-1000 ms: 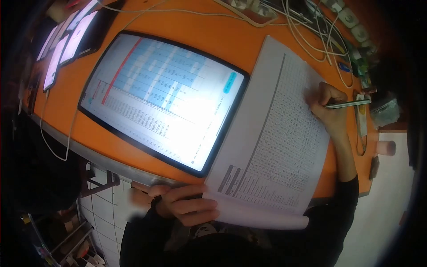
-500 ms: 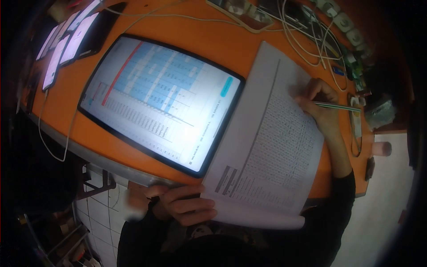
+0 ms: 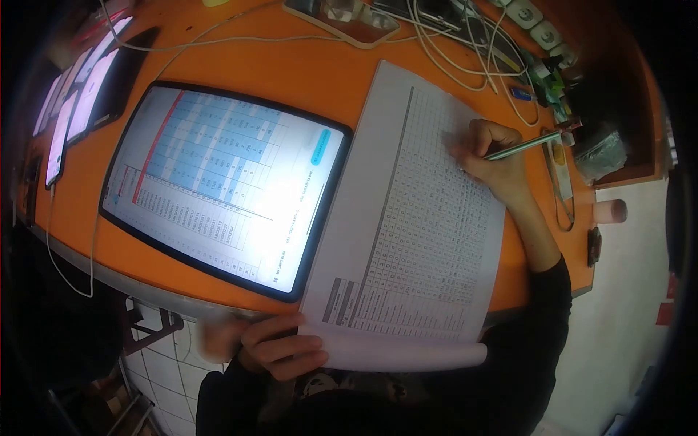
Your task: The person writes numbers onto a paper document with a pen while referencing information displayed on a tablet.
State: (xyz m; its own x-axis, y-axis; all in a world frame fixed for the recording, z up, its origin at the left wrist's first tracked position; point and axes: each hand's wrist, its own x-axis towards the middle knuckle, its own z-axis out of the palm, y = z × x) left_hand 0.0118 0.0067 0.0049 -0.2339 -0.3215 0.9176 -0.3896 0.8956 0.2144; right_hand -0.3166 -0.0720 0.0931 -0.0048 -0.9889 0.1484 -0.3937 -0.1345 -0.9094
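My right hand (image 3: pixel 494 160) is closed around a pen (image 3: pixel 527 144) and rests on the upper right part of a printed sheet of paper (image 3: pixel 356 196). The sheet carries a dense table of small figures, and its near edge is curled into a roll. My left hand (image 3: pixel 283 347) lies at the lower left corner of the sheet, fingers outstretched and apart, fingertips touching the paper's edge. A blurred skin-coloured shape sits beside it. Left of the sheet, a large tablet (image 3: pixel 225 189) shows a spreadsheet with blue cells and a red line.
Several lit phones (image 3: pixel 91 87) stand at the far left, one with a white cable (image 3: pixel 93 247). A framed phone-like object (image 3: pixel 345 22), tangled cables (image 3: pixel 465 65) and power sockets (image 3: pixel 523 14) fill the back. A clear plastic bag (image 3: pixel 602 155) and a pinkish cup (image 3: pixel 611 211) are on the right.
The view has shifted, so the tablet and sheet sit further left. My right hand stays on the paper, and the pen is tilted differently. The blurred shape by my left hand has moved.
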